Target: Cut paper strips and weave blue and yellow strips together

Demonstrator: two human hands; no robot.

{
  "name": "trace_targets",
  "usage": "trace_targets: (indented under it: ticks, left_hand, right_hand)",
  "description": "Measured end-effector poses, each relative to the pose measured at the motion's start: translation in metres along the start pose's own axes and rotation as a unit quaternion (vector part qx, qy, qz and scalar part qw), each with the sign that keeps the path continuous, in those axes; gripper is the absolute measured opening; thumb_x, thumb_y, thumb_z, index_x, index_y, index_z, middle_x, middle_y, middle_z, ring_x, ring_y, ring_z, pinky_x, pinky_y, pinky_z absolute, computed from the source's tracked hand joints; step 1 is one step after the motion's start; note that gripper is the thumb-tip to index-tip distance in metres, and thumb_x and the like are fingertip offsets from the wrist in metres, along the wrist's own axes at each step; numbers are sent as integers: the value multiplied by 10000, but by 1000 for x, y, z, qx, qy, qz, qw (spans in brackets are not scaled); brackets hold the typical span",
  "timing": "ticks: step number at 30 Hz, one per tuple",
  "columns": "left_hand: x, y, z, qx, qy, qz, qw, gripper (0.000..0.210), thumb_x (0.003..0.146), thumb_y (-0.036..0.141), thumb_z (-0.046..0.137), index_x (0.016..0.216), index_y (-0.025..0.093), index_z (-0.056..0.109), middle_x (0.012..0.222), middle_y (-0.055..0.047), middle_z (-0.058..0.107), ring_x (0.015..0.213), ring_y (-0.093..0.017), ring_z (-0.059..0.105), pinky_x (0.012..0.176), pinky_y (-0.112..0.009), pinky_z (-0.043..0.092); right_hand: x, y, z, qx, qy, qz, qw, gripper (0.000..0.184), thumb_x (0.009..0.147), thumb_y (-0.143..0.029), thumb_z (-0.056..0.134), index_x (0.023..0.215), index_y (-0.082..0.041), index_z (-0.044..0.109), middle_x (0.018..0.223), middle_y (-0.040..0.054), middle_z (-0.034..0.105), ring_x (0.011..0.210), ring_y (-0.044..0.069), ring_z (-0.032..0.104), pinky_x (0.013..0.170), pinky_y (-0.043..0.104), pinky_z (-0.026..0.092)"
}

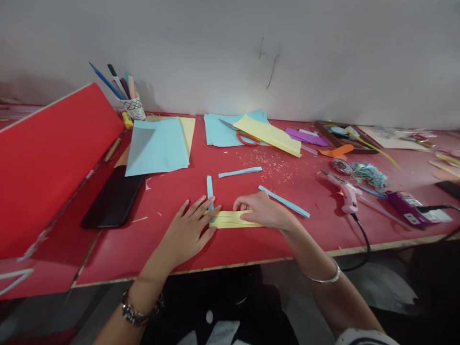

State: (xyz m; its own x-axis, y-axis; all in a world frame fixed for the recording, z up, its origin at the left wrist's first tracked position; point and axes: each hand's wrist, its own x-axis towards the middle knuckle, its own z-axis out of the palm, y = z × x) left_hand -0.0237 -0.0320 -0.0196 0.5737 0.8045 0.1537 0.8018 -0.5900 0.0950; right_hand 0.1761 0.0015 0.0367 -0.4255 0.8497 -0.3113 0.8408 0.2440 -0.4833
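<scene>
Yellow paper strips (230, 220) lie side by side near the table's front edge. My left hand (192, 227) rests on their left end, fingers spread and pressing down, also over the lower part of a blue paper strip (209, 184) that points away from me. My right hand (262, 208) is closed, thumb and curled fingers together at the right part of the yellow strips. Its palm side is hidden. Another blue strip (240, 172) lies beyond the hands, and a third blue strip (283, 201) slants beside my right wrist.
Left are a red board (53, 163), a black phone (113, 199) and blue sheets (158, 146). At the back are a pen cup (133, 108), scissors (247, 139) and folded yellow paper (269, 135). A pink glue gun (347, 194) with its cord and a purple box (409, 208) lie right.
</scene>
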Motion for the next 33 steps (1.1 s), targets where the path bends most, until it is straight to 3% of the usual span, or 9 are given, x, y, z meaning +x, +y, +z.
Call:
trace_targets:
  ticks: [4,10,13,19,29,33]
  left_hand:
    - [0,0,-1,-3,-6,-1,1000,428,856,324,308,1279,286,365,1329,-23,412,1228,-203,348,985,-437,292]
    - [0,0,-1,-1,-5,-2,1000,427,857,323,313,1279,284,364,1337,-24,397,1230,-205,348,987,-442,292]
    - [0,0,0,2,-2,-2,1000,423,863,332,296,1277,285,368,1333,-18,402,1233,-207,343,985,-446,294]
    - [0,0,-1,5,-10,1,1000,432,861,332,284,1281,273,367,1341,-19,387,1230,-213,347,978,-456,301]
    - [-1,0,0,1,4,2,1000,437,849,310,300,1280,284,370,1330,-20,409,1223,-207,356,987,-428,291]
    - [-1,0,-1,-2,0,4,1000,439,849,297,290,1280,268,373,1327,-35,411,1219,-214,362,981,-443,295]
  right_hand:
    - [2,-4,1,-85,15,-10,996,243,633,-28,424,752,-185,564,623,-44,576,599,103,498,763,326,258]
    - [3,-5,3,-87,58,4,994,212,743,-81,388,803,-179,566,665,-23,579,621,109,495,804,343,262]
    - [1,-2,2,-58,71,-1,996,217,759,-80,390,833,-179,568,650,-26,565,611,102,487,788,314,298]
    - [0,8,0,53,37,-4,998,191,728,-85,434,822,-171,575,675,-15,547,616,95,492,587,206,351]
    - [-2,16,-7,128,76,-63,987,104,735,-157,473,802,-166,553,716,-12,572,630,92,513,586,200,381]
    - [-2,20,-12,136,58,-99,984,114,735,-167,483,821,-165,558,763,-1,590,676,97,529,626,206,399]
